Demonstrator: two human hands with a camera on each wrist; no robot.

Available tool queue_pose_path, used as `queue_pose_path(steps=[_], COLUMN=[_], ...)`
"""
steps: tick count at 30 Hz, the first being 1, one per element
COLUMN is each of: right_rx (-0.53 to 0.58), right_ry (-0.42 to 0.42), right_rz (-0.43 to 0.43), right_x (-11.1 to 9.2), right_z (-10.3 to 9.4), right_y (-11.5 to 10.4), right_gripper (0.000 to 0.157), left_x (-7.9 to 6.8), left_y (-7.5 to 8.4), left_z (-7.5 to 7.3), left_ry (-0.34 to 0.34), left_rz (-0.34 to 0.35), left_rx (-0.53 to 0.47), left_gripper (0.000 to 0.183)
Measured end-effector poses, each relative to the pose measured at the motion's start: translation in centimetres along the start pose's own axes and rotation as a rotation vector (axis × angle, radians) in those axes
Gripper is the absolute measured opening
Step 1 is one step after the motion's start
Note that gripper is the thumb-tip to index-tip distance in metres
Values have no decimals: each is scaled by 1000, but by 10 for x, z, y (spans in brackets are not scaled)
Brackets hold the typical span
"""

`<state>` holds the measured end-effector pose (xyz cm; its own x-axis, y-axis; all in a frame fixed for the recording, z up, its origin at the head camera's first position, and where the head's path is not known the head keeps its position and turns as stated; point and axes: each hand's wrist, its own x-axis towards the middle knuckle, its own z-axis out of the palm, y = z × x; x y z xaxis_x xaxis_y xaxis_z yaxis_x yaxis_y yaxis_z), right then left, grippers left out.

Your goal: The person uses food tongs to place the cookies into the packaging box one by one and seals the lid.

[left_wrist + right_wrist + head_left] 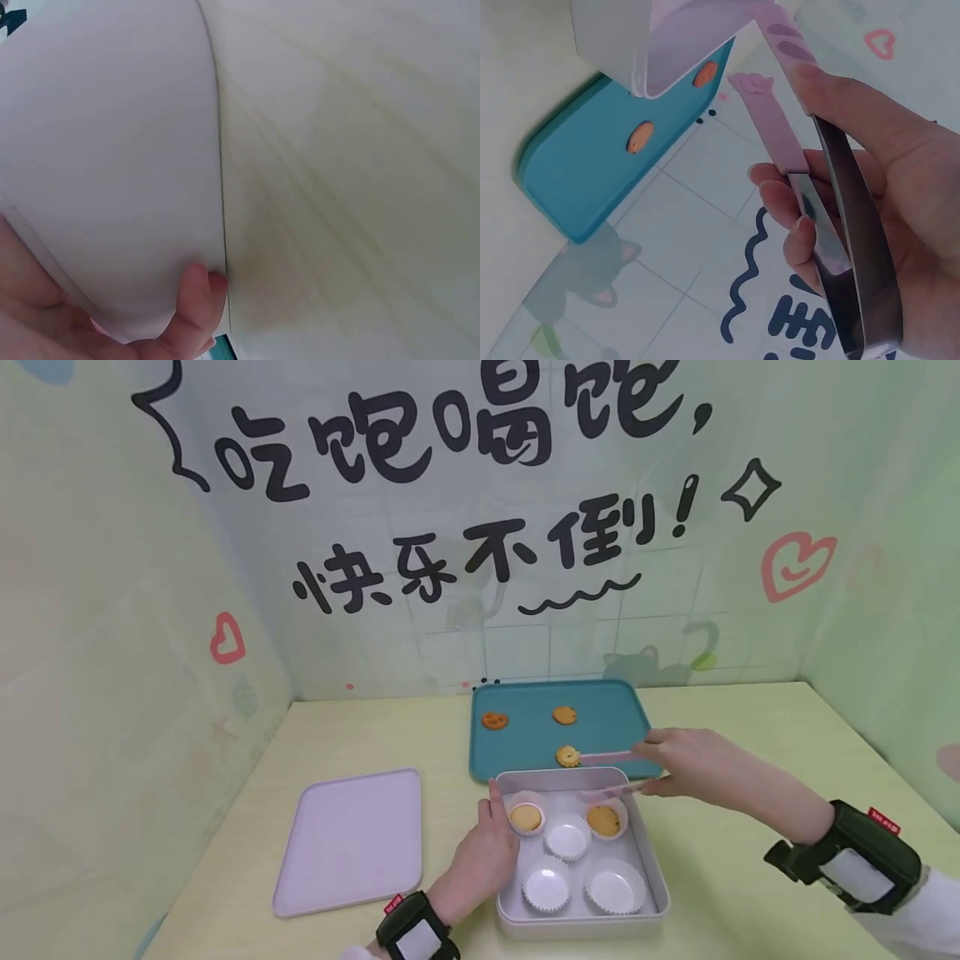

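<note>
My right hand [686,764] holds a pair of tongs [862,247], metal with pink paw-shaped tips, by its sides. The tongs' arms are spread, one over the back of a lavender box [581,929], the other beside a round cookie [567,756] near the front edge of a teal tray [525,760]. Whether that tip touches the cookie I cannot tell. My left hand [483,856] grips the box's left wall, a bent fingertip on its outer face. White paper cups stand inside; a pale cookie [526,817] and a browner cookie [603,821] fill the back two.
A pretzel [495,721] and another cookie [565,715] lie farther back on the teal tray. To the left, a flat lavender tray [352,843] rests on the pale wooden table [712,877]. A printed backdrop [525,643] closes off the back and sides.
</note>
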<state>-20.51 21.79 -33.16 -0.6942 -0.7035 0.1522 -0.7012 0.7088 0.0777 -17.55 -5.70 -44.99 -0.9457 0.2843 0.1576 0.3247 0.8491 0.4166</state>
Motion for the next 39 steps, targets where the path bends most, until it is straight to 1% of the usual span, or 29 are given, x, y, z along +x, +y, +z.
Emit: queue_pose_path(steps=[2, 5, 7, 12, 14, 17, 21, 24, 26, 34, 39], right_rx=[-2, -1, 1, 14, 16, 39, 89, 112, 122, 111, 114], right_ry=[25, 26, 9, -63, -91, -128, -158, -174, -184, -232, -230], right_rz=[8, 42, 65, 117, 122, 120, 133, 145, 148, 176, 179], right_x=[6, 17, 25, 42, 47, 53, 58, 60, 62, 66, 69], right_z=[-2, 0, 5, 21, 29, 39, 48, 52, 55, 65, 66], right_y=[5, 14, 20, 37, 43, 48, 50, 50, 49, 48, 47], right_gripper=[29, 30, 29, 29, 30, 32, 29, 28, 28, 31, 27], left_x=[1, 1, 0, -1, -1, -2, -3, -3, -3, -3, -4], left_y=[-1, -2, -2, -2, -1, -1, -2, -2, -2, -2, -2], left_z=[0, 0, -1, -3, -5, -6, -4, -4, -3, -3, -3], left_ry=[3, -2, -9, -40, -51, -51, -24, -4, -4, -4, 25], left_rz=[11, 20, 21, 4, -4, 16, 49, 59, 59, 45, 69], left_rx=[14, 33, 40, 21, 9, 13, 19, 23, 26, 2, 22], left_gripper=[63, 61, 61, 60, 60, 60, 60, 60, 60, 61, 61])
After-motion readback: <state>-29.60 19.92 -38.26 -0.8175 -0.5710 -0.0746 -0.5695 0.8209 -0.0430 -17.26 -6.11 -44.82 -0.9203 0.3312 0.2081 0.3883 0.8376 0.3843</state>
